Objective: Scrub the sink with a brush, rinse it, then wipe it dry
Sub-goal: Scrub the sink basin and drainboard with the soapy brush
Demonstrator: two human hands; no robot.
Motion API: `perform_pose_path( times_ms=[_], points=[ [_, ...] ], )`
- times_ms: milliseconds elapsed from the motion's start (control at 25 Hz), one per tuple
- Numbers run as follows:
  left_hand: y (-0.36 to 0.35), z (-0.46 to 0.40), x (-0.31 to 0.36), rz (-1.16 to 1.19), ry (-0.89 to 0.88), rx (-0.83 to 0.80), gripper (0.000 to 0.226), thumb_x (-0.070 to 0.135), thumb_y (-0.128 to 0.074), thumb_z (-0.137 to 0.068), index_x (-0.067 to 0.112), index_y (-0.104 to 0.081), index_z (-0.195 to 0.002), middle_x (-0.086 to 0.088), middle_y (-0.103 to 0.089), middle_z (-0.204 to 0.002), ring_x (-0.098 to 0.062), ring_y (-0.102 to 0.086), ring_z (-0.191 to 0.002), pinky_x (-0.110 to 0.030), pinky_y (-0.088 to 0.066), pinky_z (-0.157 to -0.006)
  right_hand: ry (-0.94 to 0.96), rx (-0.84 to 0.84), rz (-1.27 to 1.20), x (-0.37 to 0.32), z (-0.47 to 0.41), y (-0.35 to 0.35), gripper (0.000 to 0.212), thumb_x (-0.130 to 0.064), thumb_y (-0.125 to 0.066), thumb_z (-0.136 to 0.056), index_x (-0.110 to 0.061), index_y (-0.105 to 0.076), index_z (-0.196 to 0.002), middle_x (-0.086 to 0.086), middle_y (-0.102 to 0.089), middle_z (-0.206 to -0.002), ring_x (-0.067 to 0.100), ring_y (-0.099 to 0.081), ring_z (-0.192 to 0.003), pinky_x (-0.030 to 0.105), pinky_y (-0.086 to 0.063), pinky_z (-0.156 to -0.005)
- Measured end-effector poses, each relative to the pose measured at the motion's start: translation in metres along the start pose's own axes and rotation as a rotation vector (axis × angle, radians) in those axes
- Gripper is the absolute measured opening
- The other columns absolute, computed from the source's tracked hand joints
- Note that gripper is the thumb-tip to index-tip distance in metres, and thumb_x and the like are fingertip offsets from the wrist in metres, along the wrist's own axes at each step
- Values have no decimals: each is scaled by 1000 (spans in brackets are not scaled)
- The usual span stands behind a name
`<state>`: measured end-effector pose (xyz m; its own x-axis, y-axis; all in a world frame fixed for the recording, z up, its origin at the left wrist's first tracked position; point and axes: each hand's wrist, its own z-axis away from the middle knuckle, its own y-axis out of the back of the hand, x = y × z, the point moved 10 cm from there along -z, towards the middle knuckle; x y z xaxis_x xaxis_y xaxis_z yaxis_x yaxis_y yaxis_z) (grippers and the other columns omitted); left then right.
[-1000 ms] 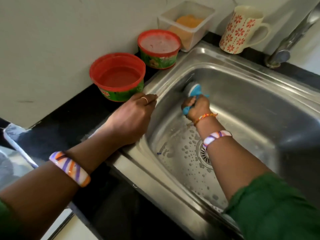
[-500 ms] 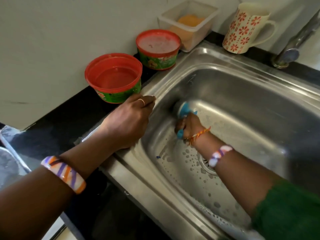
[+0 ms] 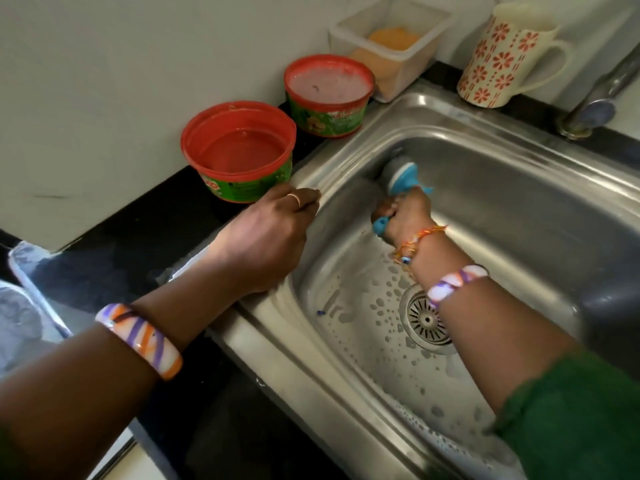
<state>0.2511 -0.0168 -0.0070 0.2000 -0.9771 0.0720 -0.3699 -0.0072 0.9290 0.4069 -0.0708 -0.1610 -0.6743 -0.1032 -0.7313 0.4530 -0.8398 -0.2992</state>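
My right hand grips blue brush, bristles against sink far-left wall. My left hand rests flat, relaxed, on rim.

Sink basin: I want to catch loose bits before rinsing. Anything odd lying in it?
Yes: a tiny blue speck lies on the soapy sink floor, left of the drain. What it is cannot be told.

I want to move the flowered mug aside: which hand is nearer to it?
Right. The right hand grips the brush inside the sink, below the mug; the left hand rests on the sink's left rim, farther away.
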Motion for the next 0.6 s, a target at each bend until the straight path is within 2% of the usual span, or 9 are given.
perform_pose_path(
  times_ms=[80, 120, 160, 200, 240, 320, 400, 480, 600],
  points=[
    [0, 0, -1, 23, 18, -11, 39, 3, -45, -79, -11, -62, -110, -23, -63, -115, -39, -61, -99, -47, -54, -80, -85, -102, -55, 35, -3, 4, 42, -45, -50, -90, -7, -49, -70, -14, -52, -37, 0, -54, -50, 10, -42, -49],
    [-2, 1, -2, 26, 32, -27, 38, 3, -48, -78, -10, -62, -112, -23, -63, -116, -40, -61, -101, -47, -54, -80, -153, -118, -150, 52, -4, 1, 44, -55, -52, -84, -14, -50, -67, -5, -50, -37, 8, -49, -44, 13, -38, -43],
    [-2, 2, -2, 25, 40, -37, 39, 2, -50, -78, -10, -62, -112, -22, -62, -116, -39, -60, -102, -47, -54, -80, -151, -70, -208, 50, 1, -9, 47, -51, -47, -88, -15, -41, -59, 1, -36, -29, 8, -35, -28, 9, -26, -31],
    [-2, 1, -3, 23, 42, -35, 39, 2, -51, -77, -10, -62, -112, -22, -63, -116, -39, -60, -101, -46, -54, -81, -61, -24, -125, 28, -2, -14, 47, -42, -38, -95, -17, -32, -56, -5, -26, -26, 3, -26, -22, 11, -20, -25],
    [-1, 0, -3, 20, 38, -25, 38, 1, -51, -77, -10, -62, -112, -22, -63, -116, -39, -61, -101, -45, -54, -80, -39, 20, -92, 14, 3, -12, 45, -35, -32, -98, -18, -26, -56, -7, -22, -25, 3, -21, -18, 5, -17, -27],
    [1, 0, -1, 16, 29, -8, 38, 1, -48, -78, -10, -63, -111, -22, -64, -115, -39, -61, -99, -45, -54, -80, 10, 110, -108, -17, 19, -10, 43, -32, -33, -100, -18, -27, -59, -8, -20, -22, 4, -20, -15, 6, -16, -27],
    [0, 3, 1, 18, 25, -21, 41, 7, -40, -81, -9, -63, -110, -21, -64, -114, -38, -62, -99, -45, -54, -80, -76, 115, 38, 7, 23, -6, 43, -25, -32, -102, -15, -29, -60, -9, -20, -19, 8, -24, -13, 12, -17, -23],
    [1, 2, 1, 16, 20, -21, 44, 11, -36, -82, -9, -63, -110, -22, -64, -113, -38, -62, -99, -44, -54, -81, -59, 99, -32, 36, 32, -9, 45, -32, -30, -101, -16, -28, -59, -7, -21, -22, 5, -22, -15, 5, -17, -27],
    [1, -1, -1, 25, 34, -8, 37, 1, -45, -79, -10, -64, -109, -23, -64, -113, -39, -62, -98, -45, -53, -82, 124, 115, 23, -11, 17, -13, 43, -35, -30, -99, -19, -29, -59, -7, -26, -25, 6, -24, -17, 3, -22, -32]
  ],
)
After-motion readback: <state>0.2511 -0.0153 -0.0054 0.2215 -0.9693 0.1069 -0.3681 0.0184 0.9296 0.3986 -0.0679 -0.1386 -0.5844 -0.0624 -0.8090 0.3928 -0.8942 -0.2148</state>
